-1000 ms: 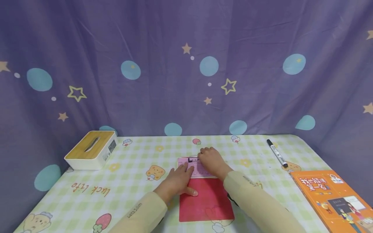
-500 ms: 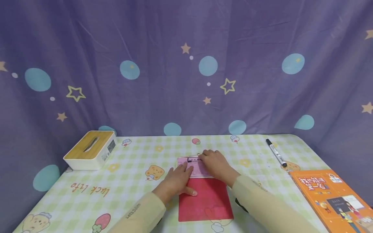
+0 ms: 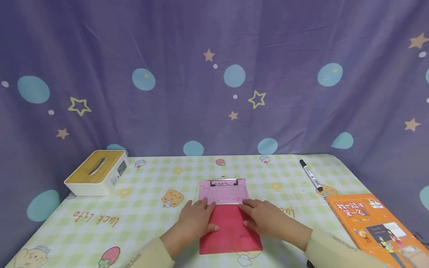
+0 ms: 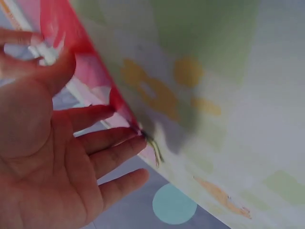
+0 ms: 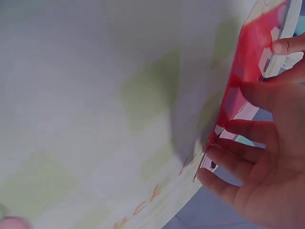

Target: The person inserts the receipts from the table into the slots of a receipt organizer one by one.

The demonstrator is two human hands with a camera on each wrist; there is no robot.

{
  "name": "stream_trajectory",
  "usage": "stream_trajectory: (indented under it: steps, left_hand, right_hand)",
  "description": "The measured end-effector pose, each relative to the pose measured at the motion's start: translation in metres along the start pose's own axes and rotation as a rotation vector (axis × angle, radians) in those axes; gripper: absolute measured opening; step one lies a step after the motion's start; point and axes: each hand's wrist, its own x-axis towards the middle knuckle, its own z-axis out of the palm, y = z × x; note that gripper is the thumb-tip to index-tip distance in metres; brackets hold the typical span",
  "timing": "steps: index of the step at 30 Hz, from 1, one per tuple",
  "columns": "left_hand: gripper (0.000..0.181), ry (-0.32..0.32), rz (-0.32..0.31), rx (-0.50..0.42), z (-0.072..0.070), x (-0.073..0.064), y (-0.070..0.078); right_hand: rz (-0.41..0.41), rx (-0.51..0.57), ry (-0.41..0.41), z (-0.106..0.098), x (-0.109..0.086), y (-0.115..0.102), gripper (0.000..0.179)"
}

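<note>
A small translucent red clipboard (image 3: 232, 240) lies flat on the checked tablecloth. Its black and silver metal clip (image 3: 223, 182) crosses the far end, over a pink printed form (image 3: 222, 193) that covers the upper half. My left hand (image 3: 191, 222) rests on the left edge of the board, fingertips on the form's side and thumb over the red part. From the opposite side, my right hand (image 3: 269, 217) touches the right edge with relaxed fingers. In both wrist views the fingers of the left hand (image 4: 57, 157) and right hand (image 5: 267, 162) are spread along the board's edges.
A white tissue box (image 3: 97, 173) with a wooden lid stands at the back left. To the right lie a black-capped white marker (image 3: 311, 175) and an orange book (image 3: 372, 227). A purple curtain (image 3: 167, 115) hangs behind the table.
My right hand has left the clip and come down to the board's right edge, so the clip now shows whole. The left hand has slid slightly nearer. The head view has shifted a little.
</note>
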Motion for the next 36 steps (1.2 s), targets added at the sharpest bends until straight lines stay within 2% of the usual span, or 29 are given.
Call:
stream_trajectory:
  steps: [4,6,13,20,27,31,36]
  left_hand:
    - [0.083,-0.033,-0.002,-0.106,-0.002,-0.006,-0.011]
    - [0.084,-0.042,0.002,-0.129,-0.002,-0.008,-0.015]
    - [0.082,-0.045,0.02,-0.124,-0.002,-0.007,-0.02]
    - [0.081,-0.038,0.014,-0.101,-0.004,-0.001,-0.019]
    - [0.081,-0.038,-0.009,-0.154,-0.007,0.004,-0.022]
    - [0.081,-0.009,0.018,-0.134,-0.006,0.003,-0.026]
    - [0.077,0.062,0.071,-0.11,-0.003,0.001,-0.031]
  right_hand:
    - [0.001,0.024,-0.058,0.001,-0.011,0.002,0.063]
    - [0.006,0.034,-0.07,0.003,-0.013,0.002,0.067]
    - [-0.002,0.05,-0.035,0.005,-0.012,0.001,0.068]
    - [0.039,0.093,-0.041,0.004,-0.007,0.0,0.067]
    - [0.061,0.122,-0.017,0.005,0.0,0.002,0.068]
    - [0.061,0.12,-0.013,0.004,0.001,0.002,0.068]
    - [0.034,0.111,-0.002,0.001,-0.002,0.008,0.064]
